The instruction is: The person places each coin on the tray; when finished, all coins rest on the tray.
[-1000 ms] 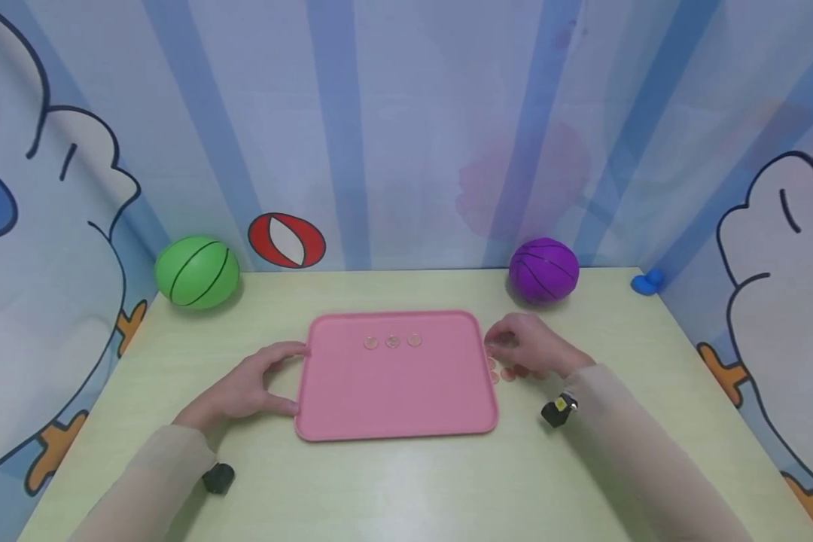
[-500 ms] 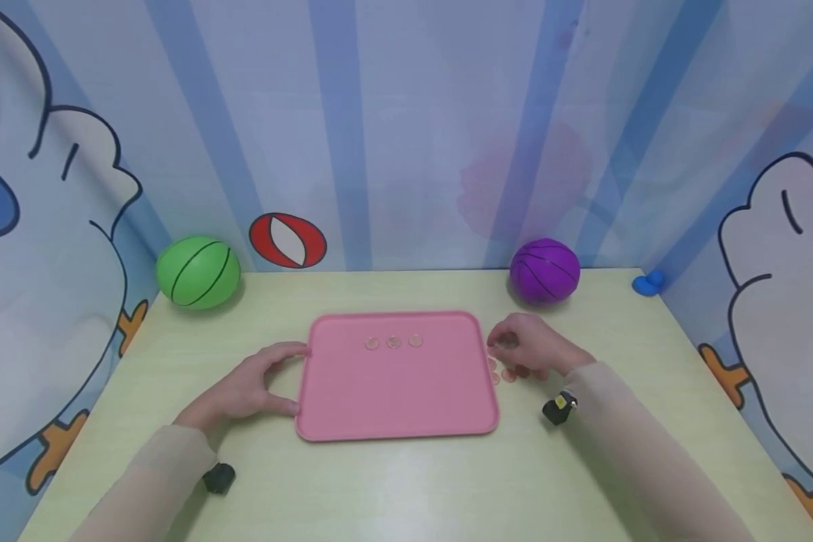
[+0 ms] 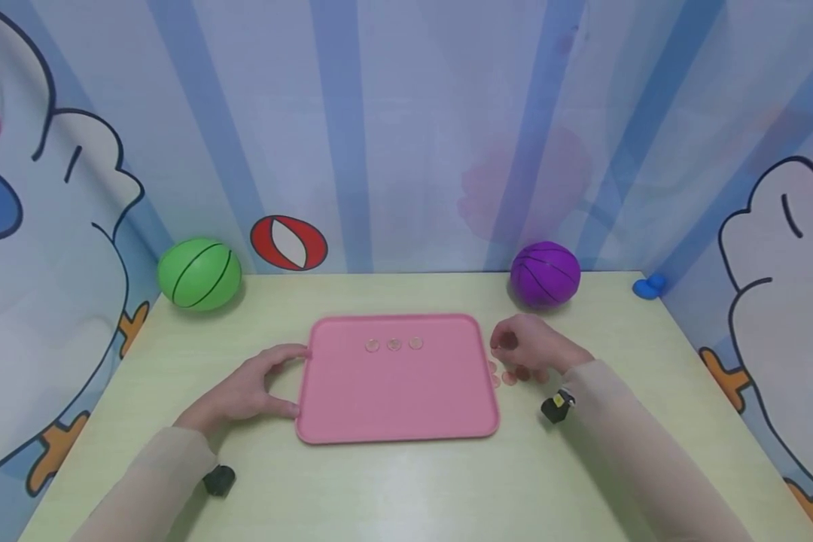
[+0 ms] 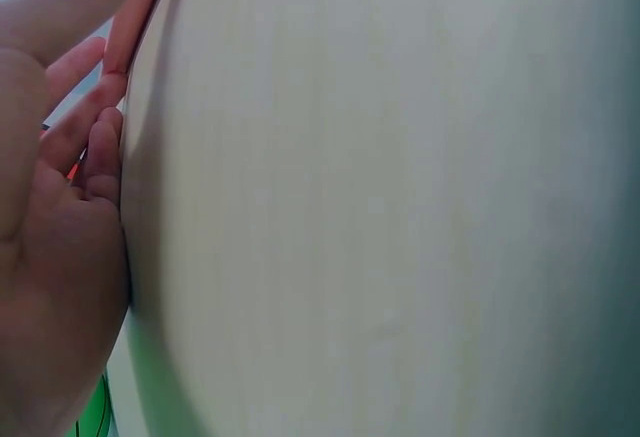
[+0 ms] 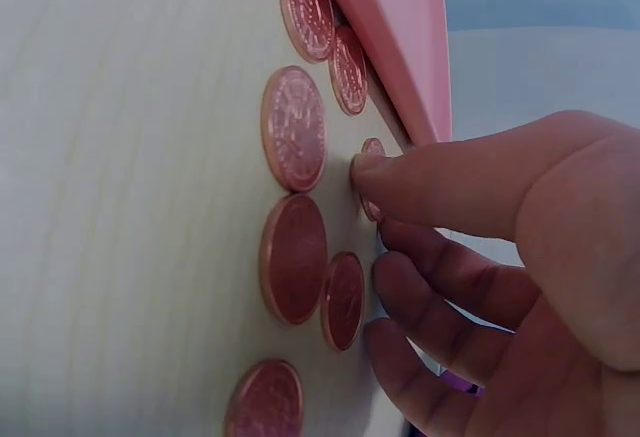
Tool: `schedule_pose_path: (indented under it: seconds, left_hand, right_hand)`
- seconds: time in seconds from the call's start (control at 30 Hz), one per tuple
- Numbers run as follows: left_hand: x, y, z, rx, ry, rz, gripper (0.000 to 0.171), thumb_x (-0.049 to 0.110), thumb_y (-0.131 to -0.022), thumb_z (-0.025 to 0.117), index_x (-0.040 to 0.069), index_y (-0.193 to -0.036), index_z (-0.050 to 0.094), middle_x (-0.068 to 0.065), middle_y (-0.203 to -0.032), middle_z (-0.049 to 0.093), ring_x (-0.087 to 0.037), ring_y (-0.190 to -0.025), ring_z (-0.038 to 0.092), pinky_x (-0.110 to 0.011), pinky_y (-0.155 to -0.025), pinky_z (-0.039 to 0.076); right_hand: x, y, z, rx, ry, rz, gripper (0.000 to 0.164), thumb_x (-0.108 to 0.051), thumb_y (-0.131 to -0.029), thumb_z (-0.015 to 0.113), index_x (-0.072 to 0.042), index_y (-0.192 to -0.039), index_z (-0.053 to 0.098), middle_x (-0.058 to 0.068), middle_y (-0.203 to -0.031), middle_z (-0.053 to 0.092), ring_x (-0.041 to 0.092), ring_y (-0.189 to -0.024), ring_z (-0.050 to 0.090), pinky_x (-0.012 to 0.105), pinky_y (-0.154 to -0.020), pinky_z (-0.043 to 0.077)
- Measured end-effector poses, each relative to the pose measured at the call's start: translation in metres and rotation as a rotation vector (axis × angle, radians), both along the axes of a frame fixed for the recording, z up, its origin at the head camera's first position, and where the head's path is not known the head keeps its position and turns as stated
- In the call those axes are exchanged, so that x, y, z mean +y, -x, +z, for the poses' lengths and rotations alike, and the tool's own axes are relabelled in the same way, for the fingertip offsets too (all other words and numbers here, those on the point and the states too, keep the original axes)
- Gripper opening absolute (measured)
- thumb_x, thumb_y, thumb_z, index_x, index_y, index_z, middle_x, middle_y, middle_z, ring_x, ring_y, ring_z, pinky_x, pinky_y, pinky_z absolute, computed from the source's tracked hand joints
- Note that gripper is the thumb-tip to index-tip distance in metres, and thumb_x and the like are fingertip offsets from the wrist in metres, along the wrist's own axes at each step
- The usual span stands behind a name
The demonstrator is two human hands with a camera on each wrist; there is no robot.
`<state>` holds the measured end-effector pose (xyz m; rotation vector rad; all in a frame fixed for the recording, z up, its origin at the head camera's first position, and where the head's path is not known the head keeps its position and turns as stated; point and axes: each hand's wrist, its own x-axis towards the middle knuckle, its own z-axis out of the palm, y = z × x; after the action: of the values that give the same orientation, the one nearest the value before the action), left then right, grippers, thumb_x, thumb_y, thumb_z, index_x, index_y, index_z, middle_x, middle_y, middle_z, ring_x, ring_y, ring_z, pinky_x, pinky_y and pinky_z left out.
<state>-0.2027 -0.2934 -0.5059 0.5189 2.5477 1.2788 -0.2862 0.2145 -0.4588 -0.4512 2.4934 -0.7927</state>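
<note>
A pink tray (image 3: 400,399) lies on the table with three coins (image 3: 394,345) in a row near its far edge. My left hand (image 3: 247,388) rests at the tray's left side, thumb and forefinger spread and their tips touching the rim. Beyond the tray's right edge, my right hand (image 3: 531,346) pinches a copper-coloured coin (image 5: 371,202) between thumb and fingertips, close over the table. Several more coins, such as this coin (image 5: 295,129), lie flat around it in the right wrist view; the head view shows part of this group below the hand.
A green ball (image 3: 199,275) stands at the back left and a purple ball (image 3: 545,275) at the back right, behind my right hand. A small blue object (image 3: 648,286) sits in the far right corner. A printed cloth backdrop (image 3: 413,150) encloses the table's back and sides.
My right hand has shifted slightly to the right, away from the tray's edge, its fingertips staying low by the coins. The left hand and the tray have kept their places.
</note>
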Motion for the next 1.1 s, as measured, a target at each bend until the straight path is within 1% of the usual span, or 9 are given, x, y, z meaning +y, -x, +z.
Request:
schedule_pose_path:
  seconds: [0.17,0.3,0.47,0.53,0.7,0.87,0.97,1.03,1.1]
  left_hand:
    - [0.0006,-0.0008,0.0007,0.001,0.006,0.003,0.097,0.035,-0.072,0.098,0.023,-0.155,0.050,-0.007,-0.164,0.042,-0.038,-0.154,0.031,-0.067,-0.125,0.025]
    - [0.0005,-0.0013,0.0012,-0.004,0.002,0.003,0.097,0.034,-0.072,0.098,0.023,-0.155,0.050,-0.007,-0.164,0.042,-0.038,-0.154,0.031,-0.067,-0.125,0.025]
    - [0.0002,-0.0017,0.0013,-0.010,-0.009,0.002,0.097,0.033,-0.072,0.098,0.023,-0.155,0.050,-0.007,-0.164,0.042,-0.038,-0.155,0.030,-0.067,-0.125,0.022]
    - [0.0000,-0.0014,0.0010,-0.009,-0.009,0.002,0.097,0.034,-0.071,0.098,0.023,-0.155,0.050,-0.007,-0.164,0.042,-0.038,-0.155,0.029,-0.068,-0.125,0.022]
    - [-0.0010,0.0001,-0.0006,-0.005,-0.002,0.006,0.096,0.035,-0.071,0.098,0.025,-0.155,0.050,-0.006,-0.165,0.041,-0.038,-0.155,0.029,-0.070,-0.124,0.022]
    - [-0.0015,0.0006,-0.0015,-0.004,0.000,0.002,0.097,0.036,-0.072,0.098,0.026,-0.155,0.050,-0.006,-0.165,0.041,-0.038,-0.155,0.030,-0.069,-0.125,0.022]
    - [-0.0016,0.0004,-0.0014,-0.005,-0.004,0.000,0.097,0.035,-0.071,0.099,0.025,-0.155,0.050,-0.006,-0.164,0.042,-0.038,-0.155,0.030,-0.068,-0.125,0.022]
    - [-0.0016,0.0002,-0.0012,-0.003,-0.007,-0.001,0.098,0.035,-0.070,0.099,0.024,-0.154,0.051,-0.006,-0.164,0.043,-0.037,-0.155,0.030,-0.068,-0.125,0.022]
    - [-0.0018,0.0002,-0.0011,0.000,-0.012,-0.002,0.098,0.034,-0.070,0.099,0.023,-0.154,0.051,-0.006,-0.164,0.043,-0.037,-0.155,0.031,-0.067,-0.126,0.022]
  right_hand:
    - [-0.0031,0.0008,0.0032,-0.052,0.010,0.019,0.010,-0.006,-0.101,0.062,-0.010,-0.108,0.067,0.013,-0.068,0.066,0.021,-0.052,0.059,0.030,-0.039,0.045]
    - [-0.0041,0.0021,0.0043,-0.081,-0.003,0.031,0.010,-0.005,-0.102,0.061,-0.010,-0.108,0.065,0.013,-0.071,0.064,0.021,-0.053,0.058,0.029,-0.039,0.042]
    - [-0.0046,0.0026,0.0037,-0.129,-0.005,0.031,0.010,-0.003,-0.104,0.058,-0.010,-0.110,0.064,0.011,-0.082,0.065,0.021,-0.056,0.058,0.028,-0.039,0.041]
    - [-0.0050,0.0029,0.0035,-0.131,-0.005,0.033,0.010,-0.002,-0.104,0.057,-0.009,-0.109,0.063,0.010,-0.086,0.065,0.021,-0.056,0.059,0.027,-0.039,0.040]
    - [-0.0056,0.0031,0.0028,-0.074,-0.019,0.060,0.011,0.000,-0.103,0.057,-0.009,-0.104,0.062,0.008,-0.089,0.064,0.019,-0.055,0.058,0.027,-0.038,0.042]
    - [-0.0042,0.0035,0.0003,-0.075,-0.006,0.056,0.009,-0.001,-0.103,0.056,-0.007,-0.105,0.062,0.009,-0.083,0.064,0.020,-0.055,0.058,0.028,-0.038,0.042]
    - [-0.0027,0.0042,-0.0003,-0.024,-0.020,0.089,0.004,-0.005,-0.103,0.060,-0.006,-0.106,0.062,0.009,-0.076,0.064,0.021,-0.054,0.060,0.031,-0.038,0.046]
    - [-0.0022,0.0044,-0.0002,0.022,-0.035,0.111,0.003,-0.006,-0.103,0.063,-0.006,-0.106,0.062,0.008,-0.074,0.064,0.021,-0.054,0.061,0.034,-0.039,0.050]
    - [-0.0019,0.0040,-0.0001,0.041,-0.037,0.119,0.004,-0.005,-0.102,0.063,-0.007,-0.105,0.062,0.007,-0.075,0.064,0.021,-0.055,0.063,0.035,-0.040,0.051]
